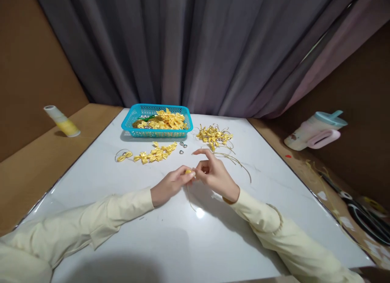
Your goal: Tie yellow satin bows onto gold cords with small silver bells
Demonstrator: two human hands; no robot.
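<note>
Ribbon piece (189, 171), small and yellow, pinched low over the middle of the white table (274, 161), between both hands. From one side, left hand (170, 185) closed on it with thumb and fingertips; from the other, right hand (213, 176) nipping it too, forefinger lifted clear. Thin strand (189, 197) trailing down from the pinch. Probably feather-light, soft, a little slippery and easily crushed; best taken at the gathered centre, not by the loops. Just beyond, row of yellow bows (155, 153) and small metal rings (183, 147); farther back, blue basket (157, 132) with more bows, and a loose heap with wires (214, 136) to the right.
</note>
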